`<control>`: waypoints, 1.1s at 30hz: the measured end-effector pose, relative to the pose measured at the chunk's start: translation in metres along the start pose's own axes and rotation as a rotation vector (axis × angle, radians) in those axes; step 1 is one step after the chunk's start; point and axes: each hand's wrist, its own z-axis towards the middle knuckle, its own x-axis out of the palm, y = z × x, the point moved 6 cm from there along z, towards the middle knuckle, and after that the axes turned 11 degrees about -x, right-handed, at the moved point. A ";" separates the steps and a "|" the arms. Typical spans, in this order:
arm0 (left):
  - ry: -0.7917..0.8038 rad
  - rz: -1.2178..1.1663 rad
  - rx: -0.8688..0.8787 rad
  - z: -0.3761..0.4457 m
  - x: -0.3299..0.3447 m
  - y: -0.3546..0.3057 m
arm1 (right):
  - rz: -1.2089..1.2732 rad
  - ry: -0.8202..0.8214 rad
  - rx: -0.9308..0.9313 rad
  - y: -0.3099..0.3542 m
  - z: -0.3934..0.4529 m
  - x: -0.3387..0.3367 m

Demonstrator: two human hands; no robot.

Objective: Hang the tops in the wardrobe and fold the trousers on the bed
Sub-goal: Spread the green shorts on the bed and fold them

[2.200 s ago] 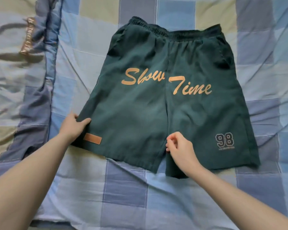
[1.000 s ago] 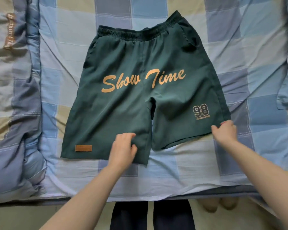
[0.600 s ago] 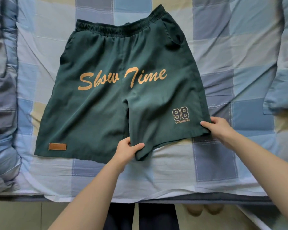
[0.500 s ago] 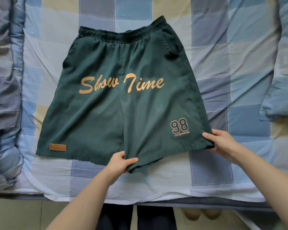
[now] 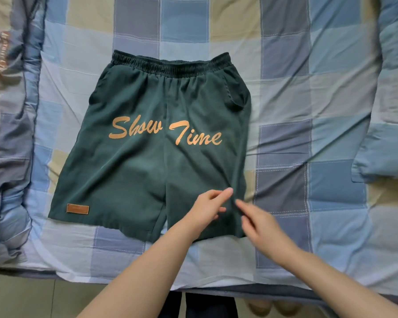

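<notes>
Dark green shorts (image 5: 147,171) with orange "Show Time" lettering lie flat on the checked bed sheet (image 5: 285,65), waistband away from me. Both hands meet over the outer part of the right leg, a little above its hem. My left hand (image 5: 207,208) has its thumb and curled fingers closed on a ridge of the fabric there. My right hand (image 5: 259,223) is blurred; its fingers look straight and point at the same spot, with the tips at the cloth. The hands hide the "98" print. No tops or wardrobe are in view.
A rumpled checked duvet (image 5: 9,134) is bunched along the left side of the bed. A blue pillow (image 5: 386,134) lies at the right. The bed's near edge (image 5: 124,275) runs below the shorts, with floor and my legs (image 5: 209,306) beneath.
Both hands let go of the right leg's hem corners and came together over that leg. The leg now lies flat and straight beside the left one, and the view has pulled back.
</notes>
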 end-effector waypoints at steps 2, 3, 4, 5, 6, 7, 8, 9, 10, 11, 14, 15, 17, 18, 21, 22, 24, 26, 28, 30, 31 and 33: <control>-0.050 -0.032 0.011 0.004 -0.002 -0.008 | -0.019 0.230 -0.125 0.021 0.012 0.010; -0.151 0.062 0.048 0.006 -0.009 -0.013 | -0.014 0.239 -0.092 0.022 0.023 0.004; -0.261 0.182 0.072 0.008 -0.017 -0.014 | 0.004 0.165 -0.016 0.018 0.038 -0.007; -0.336 0.273 0.084 0.007 -0.023 -0.015 | 0.008 0.037 0.072 0.012 0.055 -0.024; -0.350 0.309 0.099 0.006 -0.024 -0.013 | -0.006 -0.095 0.142 0.007 0.072 -0.042; -0.330 0.315 0.111 0.007 -0.027 -0.011 | -0.030 -0.177 0.168 0.007 0.095 -0.055; -0.310 0.333 0.122 0.006 -0.029 -0.007 | -0.053 -0.213 0.177 0.008 0.117 -0.065; -0.300 0.364 0.140 0.005 -0.028 -0.005 | -0.069 -0.208 0.174 0.008 0.139 -0.072; -0.292 0.393 0.164 0.006 -0.027 -0.002 | -0.102 -0.167 0.170 0.007 0.160 -0.075; -0.283 0.406 0.188 0.007 -0.028 0.002 | -0.183 -0.102 0.150 0.008 0.185 -0.075; -0.263 0.416 0.208 0.003 -0.028 0.011 | -0.462 0.060 0.131 0.013 0.243 -0.070; -0.247 0.410 0.207 0.002 -0.029 0.014 | -0.507 0.066 0.164 0.012 0.258 -0.071; -0.210 0.415 0.218 0.003 -0.034 0.015 | -0.532 0.046 0.263 0.003 0.284 -0.076; -0.184 0.415 0.233 0.005 -0.041 0.015 | -0.473 0.034 0.316 0.000 0.296 -0.076; -0.089 0.420 0.259 0.007 -0.060 0.013 | -0.075 -0.117 0.398 0.001 0.311 -0.084; -0.060 0.417 0.255 0.007 -0.070 0.014 | -0.008 -0.202 0.403 0.004 0.315 -0.088; -0.031 0.392 0.244 0.006 -0.097 0.016 | 0.018 -0.371 0.416 0.011 0.321 -0.097; -0.009 0.338 0.216 0.002 -0.129 0.022 | 0.020 -0.496 0.401 0.030 0.327 -0.098; 0.028 0.289 0.195 -0.004 -0.167 0.033 | -0.027 -0.502 0.343 0.060 0.341 -0.086; 0.028 0.264 0.183 -0.012 -0.208 0.045 | -0.077 -0.455 0.282 0.092 0.363 -0.066; 0.012 0.247 0.173 -0.015 -0.229 0.053 | -0.097 -0.421 0.257 0.108 0.376 -0.053; -0.068 0.206 0.153 -0.019 -0.281 0.071 | -0.120 -0.345 0.221 0.140 0.403 -0.019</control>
